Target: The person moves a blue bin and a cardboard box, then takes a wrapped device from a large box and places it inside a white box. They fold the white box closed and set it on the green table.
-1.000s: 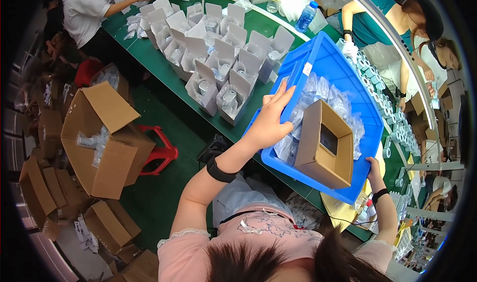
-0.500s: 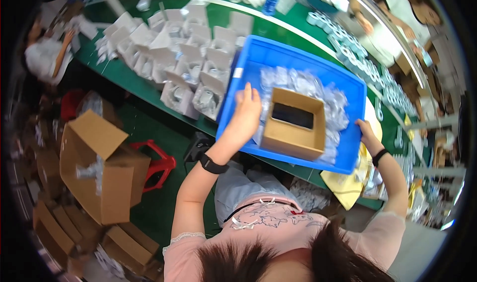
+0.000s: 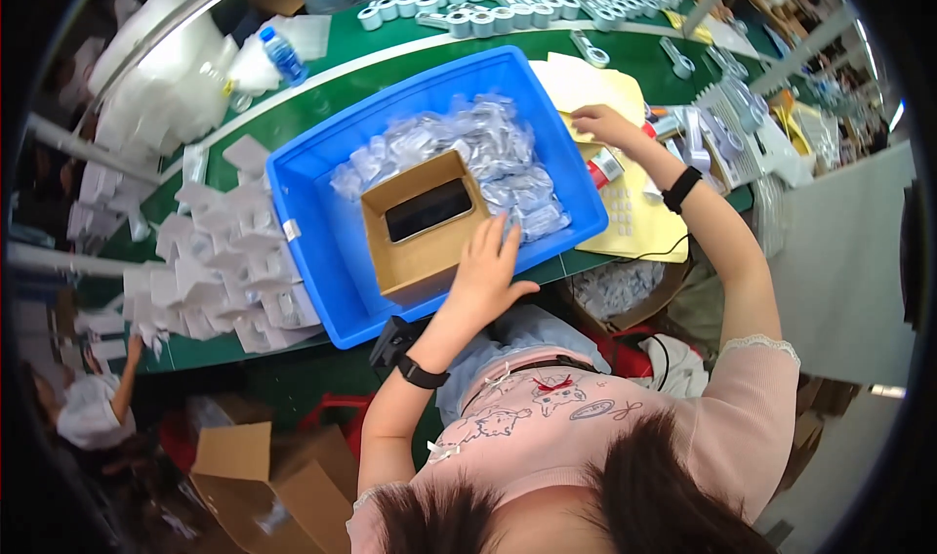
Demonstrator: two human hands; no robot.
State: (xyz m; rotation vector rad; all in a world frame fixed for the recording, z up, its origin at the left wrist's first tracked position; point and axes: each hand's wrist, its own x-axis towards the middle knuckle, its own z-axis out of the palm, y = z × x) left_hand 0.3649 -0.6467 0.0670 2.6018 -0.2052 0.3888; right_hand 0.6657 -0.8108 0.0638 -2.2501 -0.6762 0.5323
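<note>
Though gripped at both sides half a second ago, now see the blue tub (image 3: 337, 261) on the green table (image 3: 278, 123), left hand (image 3: 483, 276) spread, empty, at cardboard box (image 3: 410, 261), right hand (image 3: 613, 130) half open, visibly holding nothing, over yellow paper (image 3: 597, 81).

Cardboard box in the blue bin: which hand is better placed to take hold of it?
The left hand, I'd judge: it is open at the right side of the cardboard box, contact unclear. The right hand is outside the blue bin, near the yellow paper.
</note>
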